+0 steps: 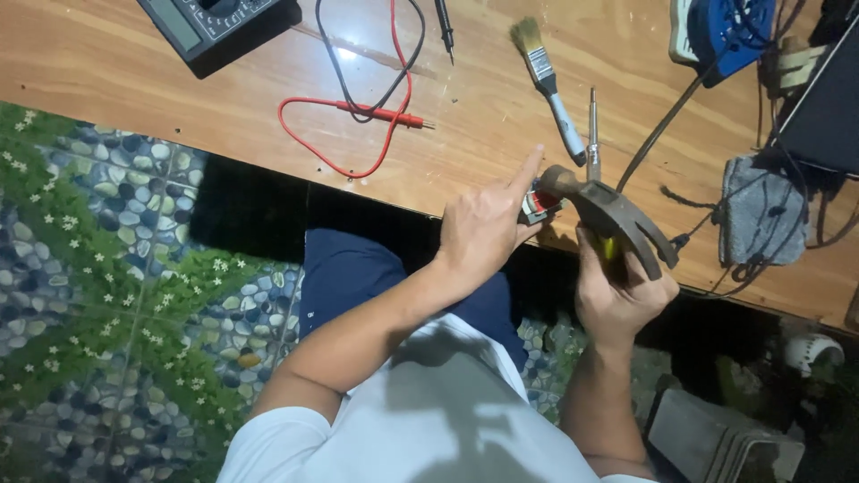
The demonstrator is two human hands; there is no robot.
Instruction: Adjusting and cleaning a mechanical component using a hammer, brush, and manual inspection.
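Hammer point(617, 219), dark curved claw head

White short-sleeved shirt point(429, 420), dark blue trousers point(358, 268), bare forearms.

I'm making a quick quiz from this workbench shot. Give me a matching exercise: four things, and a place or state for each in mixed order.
1. hammer
2. paintbrush
3. red test lead
4. multimeter

a. far left corner of the wooden table
b. held in the right hand
c. lying loose beside a screwdriver
d. looped across the table

Pairs: 1-b, 2-c, 3-d, 4-a
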